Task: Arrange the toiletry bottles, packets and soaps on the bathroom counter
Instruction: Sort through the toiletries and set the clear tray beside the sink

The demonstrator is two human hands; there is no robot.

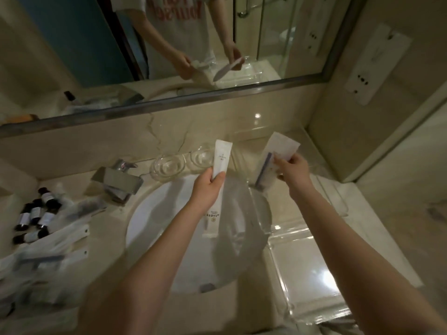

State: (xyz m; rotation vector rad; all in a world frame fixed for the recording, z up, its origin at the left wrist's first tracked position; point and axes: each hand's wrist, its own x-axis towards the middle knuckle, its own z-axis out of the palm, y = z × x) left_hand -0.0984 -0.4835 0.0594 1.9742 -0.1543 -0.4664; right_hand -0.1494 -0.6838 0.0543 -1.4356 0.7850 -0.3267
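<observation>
My left hand (pixel 208 187) grips a long white packet (pixel 221 155) by its middle, held upright over the sink (pixel 154 226). My right hand (pixel 292 170) pinches a white packet with a blue-handled item inside (pixel 273 155), above the sink's right rim. Several dark bottles with white labels (pixel 36 213) lie on the counter at the left. More white packets (pixel 60 243) lie scattered just in front of the bottles.
A chrome faucet (pixel 118 180) stands left of two clear glass dishes (pixel 169 165) behind the sink. A clear acrylic tray (pixel 312 264) sits on the counter at the right. The mirror (pixel 169 44) runs along the back wall, with a side wall at the right.
</observation>
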